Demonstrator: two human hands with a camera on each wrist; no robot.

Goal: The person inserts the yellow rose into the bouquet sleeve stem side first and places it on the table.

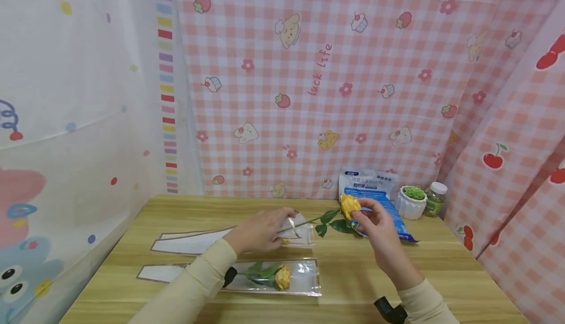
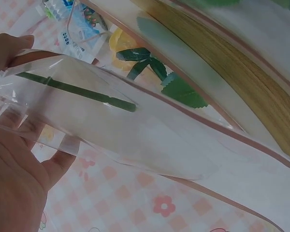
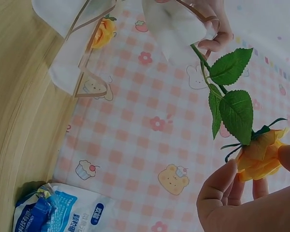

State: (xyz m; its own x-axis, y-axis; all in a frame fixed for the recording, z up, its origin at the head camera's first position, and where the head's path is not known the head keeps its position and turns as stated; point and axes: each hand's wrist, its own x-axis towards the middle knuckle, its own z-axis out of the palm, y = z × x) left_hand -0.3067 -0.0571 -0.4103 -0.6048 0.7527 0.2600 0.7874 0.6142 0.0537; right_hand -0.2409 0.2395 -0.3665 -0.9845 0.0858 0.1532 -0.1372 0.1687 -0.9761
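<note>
My right hand (image 1: 378,226) holds a yellow artificial rose (image 3: 262,153) by its bloom, with fingers and thumb around the petals. The green stem with several leaves (image 3: 237,116) slants toward my left hand (image 1: 260,231). There, my left fingers and thumb pinch the mouth of a clear flower sleeve (image 2: 150,130) with a white back and brown edging, keeping it spread. In the left wrist view, the lower stem (image 2: 87,93) lies inside this sleeve. Below my left forearm, another yellow rose (image 1: 282,277) lies packed in its own sleeve (image 1: 304,285).
Another sleeve (image 1: 194,236) lies under my left hand, with a bit of yellow bloom (image 1: 286,240) showing. At the back right stand a blue and white bag (image 1: 395,216), a potted succulent (image 1: 414,194) and a lidded jar (image 1: 436,199). Patterned curtains (image 1: 353,108) enclose the wooden table (image 1: 366,285).
</note>
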